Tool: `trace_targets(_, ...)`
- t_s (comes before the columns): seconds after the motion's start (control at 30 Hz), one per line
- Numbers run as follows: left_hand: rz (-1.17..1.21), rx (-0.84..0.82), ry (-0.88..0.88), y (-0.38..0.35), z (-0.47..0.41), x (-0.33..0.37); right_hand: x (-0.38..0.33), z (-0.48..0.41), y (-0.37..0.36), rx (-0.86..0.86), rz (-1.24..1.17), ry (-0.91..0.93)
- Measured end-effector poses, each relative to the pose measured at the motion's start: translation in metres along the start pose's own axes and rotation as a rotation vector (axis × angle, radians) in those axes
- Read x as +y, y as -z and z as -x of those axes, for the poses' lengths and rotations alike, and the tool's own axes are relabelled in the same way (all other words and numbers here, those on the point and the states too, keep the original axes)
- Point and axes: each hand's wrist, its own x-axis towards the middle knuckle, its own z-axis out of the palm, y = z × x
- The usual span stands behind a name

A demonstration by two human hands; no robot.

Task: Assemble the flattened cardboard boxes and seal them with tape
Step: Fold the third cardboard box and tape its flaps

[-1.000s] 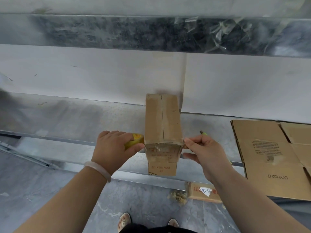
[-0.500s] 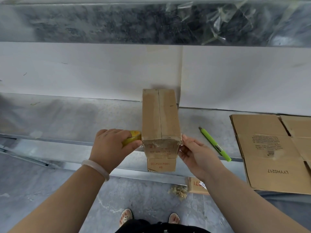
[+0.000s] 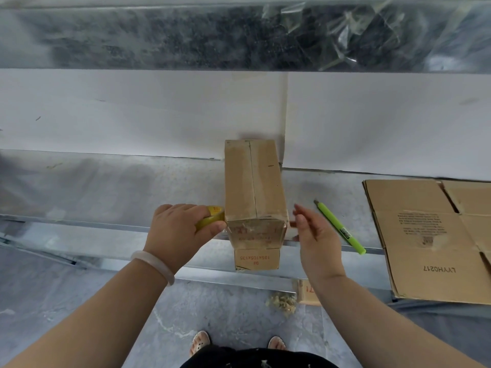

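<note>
Off the box [image 3: 255,181] comes the right hand [image 3: 316,235]: half a second ago it was pressed against the near right corner, and now it hangs just beside that corner, open, with the fingers [image 3: 301,211] loosely spread and holding nothing. To me that reads as the smoothing of the tape end being done on that side. The left hand [image 3: 178,232] has not shifted; it is closed on the tape roll [image 3: 212,216], a yellow-rimmed thing pushed up against the box's left edge, thumb touching the near face where crinkled clear tape laps down.

From the head view, which is the only one, the box stands upright on the tabletop [image 3: 119,187], its near end jutting over the front edge, its far end close to the white wall panel [image 3: 159,112]. The top seam runs straight away from the person and looks taped shut. My guess is that the strip wants cutting or tearing next, then this box is done.

Right of the box lies a green cutter [image 3: 340,227], aslant, just beyond the open hand. Further right a stack of flat boxes [image 3: 425,235] waits, well apart, hanging over the edge a little. So most of the job is ahead.

Grey metal tabletop, dull and scuffed; clear wrap bunched on the ledge above; grey stone floor below, with a scrap of cardboard and some crumbs under the edge
</note>
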Motion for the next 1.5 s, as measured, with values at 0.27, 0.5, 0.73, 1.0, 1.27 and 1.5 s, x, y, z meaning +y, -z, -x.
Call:
trace_targets(0.27,0.019,-0.023,0.027,-0.003,-0.001,0.0,-0.02,-0.025,0.006,-0.227,0.644,0.955)
trace_targets(0.5,0.033,-0.028,0.002,-0.003,-0.004,-0.005,-0.022,-0.035,0.021,-0.368,0.885,1.108)
trace_targets(0.73,0.03,0.021,-0.018,-0.004,-0.004,-0.005,-0.062,-0.023,-0.012,-0.365,1.061,1.112)
trace_targets(1.0,0.086,-0.016,-0.021,-0.004,-0.008,-0.005,-0.05,-0.021,-0.033,-0.241,0.993,1.203)
trace_targets(1.27,0.245,0.065,-0.126,0.006,-0.003,-0.016,-0.049,-0.021,-0.033,-0.241,0.993,1.176)
trace_targets(1.5,0.155,0.051,-0.414,0.01,-0.001,-0.033,-0.053,-0.02,-0.034,-0.257,0.957,1.126)
